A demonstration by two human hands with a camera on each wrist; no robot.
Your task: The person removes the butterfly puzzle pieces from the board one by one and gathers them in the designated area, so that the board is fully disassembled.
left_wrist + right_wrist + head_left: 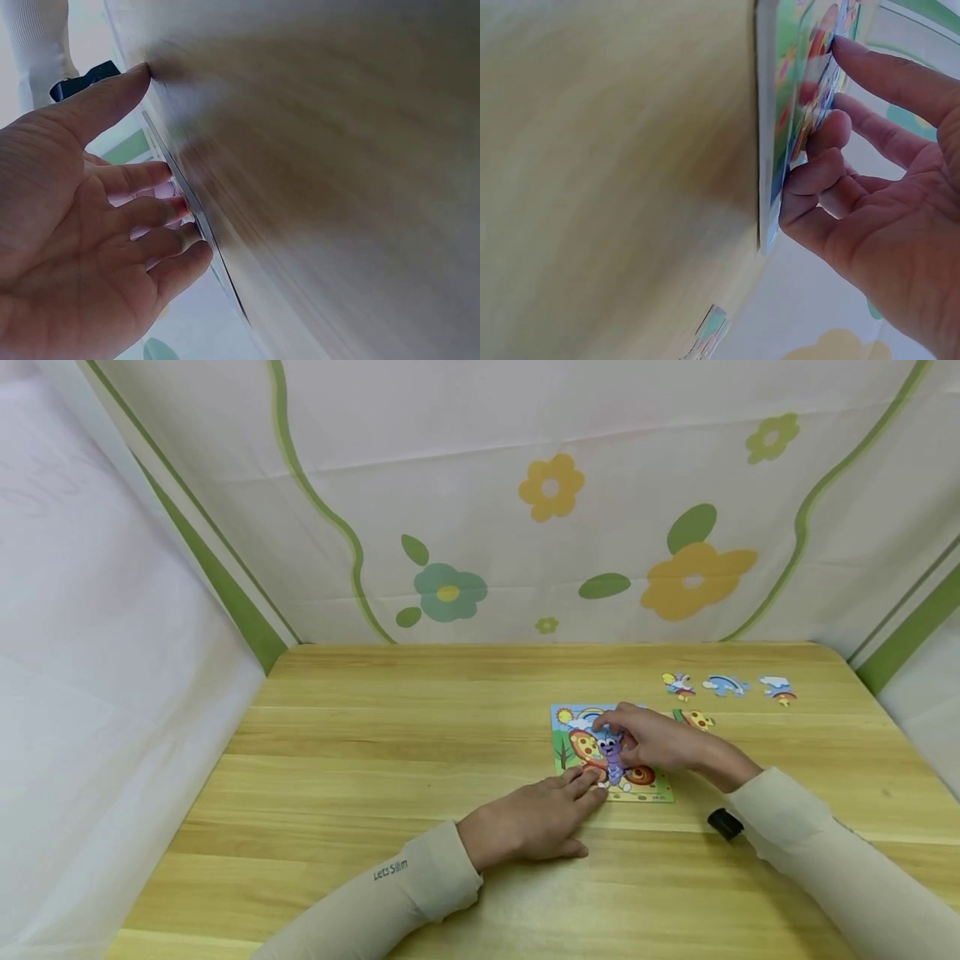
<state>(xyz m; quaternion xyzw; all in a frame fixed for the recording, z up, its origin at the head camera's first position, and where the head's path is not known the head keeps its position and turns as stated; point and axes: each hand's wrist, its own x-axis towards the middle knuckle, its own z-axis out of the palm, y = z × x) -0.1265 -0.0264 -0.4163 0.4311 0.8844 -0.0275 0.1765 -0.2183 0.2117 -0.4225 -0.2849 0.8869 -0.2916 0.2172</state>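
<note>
i judge the puzzle (585, 745) partway done, four loose pieces (725, 685) remaining; my left hand (536, 818) rests fingers straight, holding nothing; my right hand (663, 739) bends its fingers, grip unclear.

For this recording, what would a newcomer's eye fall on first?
Probably the colourful, flat, rectangular butterfly puzzle on the yellow wood-grain table, with the person's bare left grip touching its near-left part and bare right grip over its right side. Next, four multicoloured loose puzzle pieces to its right, and the large orange flower printed on the white fabric backdrop behind.
</note>
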